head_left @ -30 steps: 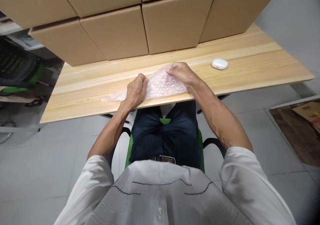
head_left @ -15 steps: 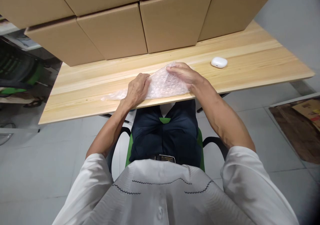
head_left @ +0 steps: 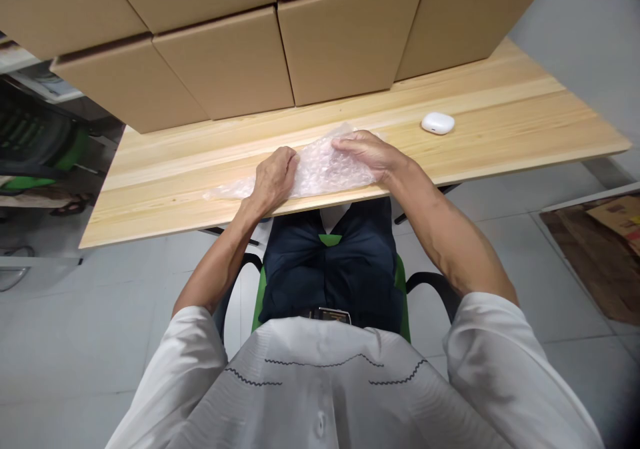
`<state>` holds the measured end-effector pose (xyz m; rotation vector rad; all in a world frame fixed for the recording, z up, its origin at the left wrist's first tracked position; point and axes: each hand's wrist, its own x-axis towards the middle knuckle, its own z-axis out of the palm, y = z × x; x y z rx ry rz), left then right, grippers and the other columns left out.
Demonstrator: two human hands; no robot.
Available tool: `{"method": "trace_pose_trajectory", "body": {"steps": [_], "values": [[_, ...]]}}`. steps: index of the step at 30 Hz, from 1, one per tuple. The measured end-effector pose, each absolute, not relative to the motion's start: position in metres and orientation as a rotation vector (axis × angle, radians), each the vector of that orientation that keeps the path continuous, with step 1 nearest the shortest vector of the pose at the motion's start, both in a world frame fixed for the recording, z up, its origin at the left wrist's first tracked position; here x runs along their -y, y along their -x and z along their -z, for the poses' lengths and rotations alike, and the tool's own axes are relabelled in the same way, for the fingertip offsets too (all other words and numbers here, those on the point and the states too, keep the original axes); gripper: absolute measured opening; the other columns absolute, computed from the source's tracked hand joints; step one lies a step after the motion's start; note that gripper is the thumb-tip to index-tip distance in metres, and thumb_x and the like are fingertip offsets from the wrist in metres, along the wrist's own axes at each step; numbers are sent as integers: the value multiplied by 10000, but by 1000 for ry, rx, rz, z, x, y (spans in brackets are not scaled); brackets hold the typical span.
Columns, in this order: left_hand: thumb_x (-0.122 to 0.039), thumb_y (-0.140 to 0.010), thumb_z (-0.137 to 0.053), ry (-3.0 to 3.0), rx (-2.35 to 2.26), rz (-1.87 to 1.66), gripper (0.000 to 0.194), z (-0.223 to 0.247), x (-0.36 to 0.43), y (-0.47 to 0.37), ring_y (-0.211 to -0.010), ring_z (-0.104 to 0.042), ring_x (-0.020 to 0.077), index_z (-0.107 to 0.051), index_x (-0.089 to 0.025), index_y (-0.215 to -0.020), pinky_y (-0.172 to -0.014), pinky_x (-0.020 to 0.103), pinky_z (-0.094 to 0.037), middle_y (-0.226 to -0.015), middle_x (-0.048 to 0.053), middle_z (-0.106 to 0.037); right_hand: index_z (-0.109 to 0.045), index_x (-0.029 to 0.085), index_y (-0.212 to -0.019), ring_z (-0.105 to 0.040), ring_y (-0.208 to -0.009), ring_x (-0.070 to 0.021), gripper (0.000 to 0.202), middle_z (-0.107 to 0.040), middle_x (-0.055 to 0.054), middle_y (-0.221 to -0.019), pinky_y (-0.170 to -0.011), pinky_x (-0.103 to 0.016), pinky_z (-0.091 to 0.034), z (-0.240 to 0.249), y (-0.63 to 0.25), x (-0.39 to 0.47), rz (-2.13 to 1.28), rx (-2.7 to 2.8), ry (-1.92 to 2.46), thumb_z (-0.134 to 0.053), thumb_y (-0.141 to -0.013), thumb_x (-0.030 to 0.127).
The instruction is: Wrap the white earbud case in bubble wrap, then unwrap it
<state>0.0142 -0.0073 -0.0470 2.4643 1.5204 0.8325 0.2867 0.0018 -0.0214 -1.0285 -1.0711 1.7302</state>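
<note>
A crumpled strip of clear bubble wrap [head_left: 320, 168] lies along the front edge of the wooden table. My left hand [head_left: 276, 174] is closed on its middle, the fingers curled and partly hidden, with a thin tail of wrap reaching out to the left. On the right end, my right hand [head_left: 367, 152] grips the wrap, thumb on top and the other fingers mostly out of sight. Between the two hands the wrap is bunched and wider. Whether anything lies inside the wrap I cannot tell.
Stacked cardboard boxes [head_left: 225, 66] line the back of the wooden table [head_left: 525, 116]. A small white rounded case [head_left: 438, 123] sits right of my right hand. A green and black chair [head_left: 40, 129] stands at the far left.
My right hand has shifted down very slightly, and the wrap's upper edge beside it has changed shape. The left hand stays in nearly the same place.
</note>
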Motion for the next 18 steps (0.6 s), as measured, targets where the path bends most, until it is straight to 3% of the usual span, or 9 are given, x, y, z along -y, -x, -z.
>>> {"method": "trace_pose_trajectory", "body": {"steps": [7,18], "values": [[-389,-1211,-482,-2460,-1541,-834,248,45,9,-15,-1082,-758,288,-673,-253,-1131,-1018,436,-598,-1159,128,-813,-786,226,-757,-781,-714,-198,255,-800,-21,-740,-734,-313,-697,11,-284,1,-1733,1081,1031,-976,-917,281],[-374,-1201,-473,-2479,-1519,-816,218,43,10,-18,-1062,-741,279,-640,-262,-1116,-990,426,-571,-1171,131,-801,-757,245,-733,-778,-718,-205,313,-799,-17,-746,-749,-327,-709,6,-282,6,-1726,1114,1026,-976,-936,339]]}}
